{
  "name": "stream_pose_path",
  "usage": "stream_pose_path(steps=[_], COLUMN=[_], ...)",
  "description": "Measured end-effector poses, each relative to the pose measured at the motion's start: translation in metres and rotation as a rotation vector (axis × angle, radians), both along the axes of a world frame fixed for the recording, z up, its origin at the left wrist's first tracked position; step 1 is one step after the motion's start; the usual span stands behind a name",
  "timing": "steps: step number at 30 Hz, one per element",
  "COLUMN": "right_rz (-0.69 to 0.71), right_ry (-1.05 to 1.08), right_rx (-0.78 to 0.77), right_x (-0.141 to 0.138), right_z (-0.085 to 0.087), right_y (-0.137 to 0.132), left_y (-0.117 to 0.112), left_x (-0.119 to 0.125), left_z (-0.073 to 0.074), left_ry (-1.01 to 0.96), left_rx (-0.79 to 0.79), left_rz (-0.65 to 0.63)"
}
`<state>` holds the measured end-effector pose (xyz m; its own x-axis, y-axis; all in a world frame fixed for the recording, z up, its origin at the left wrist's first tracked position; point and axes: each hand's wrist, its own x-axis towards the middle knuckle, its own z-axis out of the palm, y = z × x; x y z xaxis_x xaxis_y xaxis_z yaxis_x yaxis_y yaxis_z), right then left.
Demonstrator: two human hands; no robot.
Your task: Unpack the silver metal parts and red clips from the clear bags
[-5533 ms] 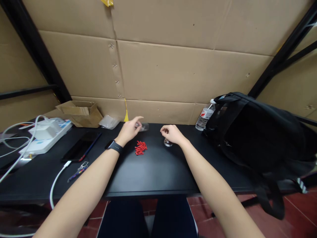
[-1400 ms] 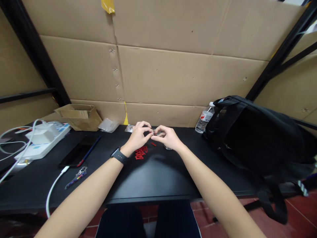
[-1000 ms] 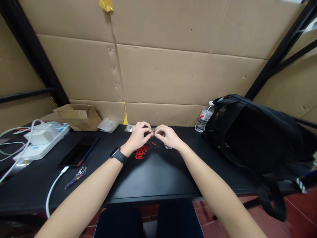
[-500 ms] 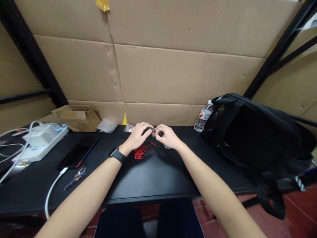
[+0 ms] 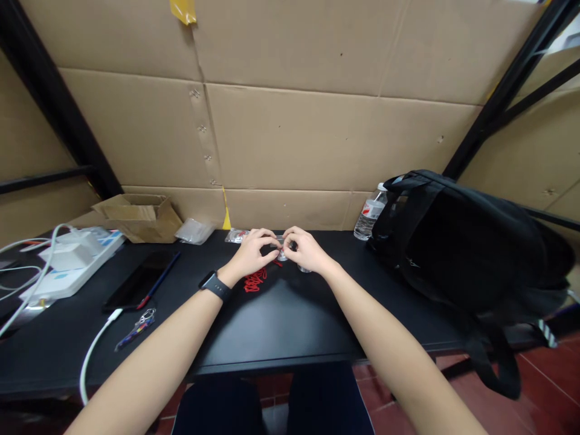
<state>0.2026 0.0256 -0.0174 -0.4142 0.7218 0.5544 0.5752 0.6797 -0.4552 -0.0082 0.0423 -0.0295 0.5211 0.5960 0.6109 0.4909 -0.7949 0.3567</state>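
Setting twelve o'clock at the cardboard wall (image 5: 290, 139), beyond the black table (image 5: 281, 323), and centring the dial between left hand (image 5: 252, 252) at nine and right hand (image 5: 309, 250) at three. On the left, showing thumb and forefinger curled to a narrow gap; cannot tell whether in contact with anything. On the right, showing thumb and forefinger bent into a near-ring, apparently pinching. Leave undisturbed the red cords (image 5: 255, 280), heaped between seven and eight, likewise the shiny round item (image 5: 304, 269) at four, partly hidden by the right hand. Find at dial centre the small clear piece (image 5: 282, 256), apparently in that right-hand pinch; best gripped lightly by the edge and steadied from nine. Avoid brushing the loose red cord (image 5: 278, 263), close by at six.
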Motion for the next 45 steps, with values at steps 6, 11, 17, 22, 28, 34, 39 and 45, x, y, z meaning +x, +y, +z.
stream_pose_path(steps=[6,11,17,22,28,34,39,45], right_rz=[0.015,0.024,0.027,-0.078,-0.086,-0.153,-0.17,-0.331], right_ry=[0.004,0.006,-0.047,-0.097,-0.212,-0.404,-0.433,-0.384], right_rx=[-0.032,-0.028,-0.015,-0.044,-0.045,-0.042,-0.028,-0.044], right_x=[-0.002,-0.003,-0.002,0.007,0.006,-0.011,-0.015,-0.01], right_z=[-0.003,-0.003,-0.002,-0.005,-0.019,-0.033,-0.035,-0.033], right_y=[0.0,-0.001,-0.002,0.003,0.006,0.006,0.008,0.011], left_y=[0.004,0.006,0.006,0.008,0.009,0.021,0.031,0.034], left_x=[0.0,0.002,-0.001,-0.005,-0.01,-0.026,-0.037,-0.036], left_z=[-0.005,-0.007,-0.005,-0.003,-0.002,-0.004,-0.008,-0.012], left_ry=[-0.025,0.017,0.105,0.119,0.102,0.054,0.042,0.042], left_rx=[-0.034,-0.056,-0.031,-0.013,0.011,0.001,-0.052,-0.089], left_rz=[0.0,0.001,-0.008,0.056,0.261,0.533,0.598,0.51])
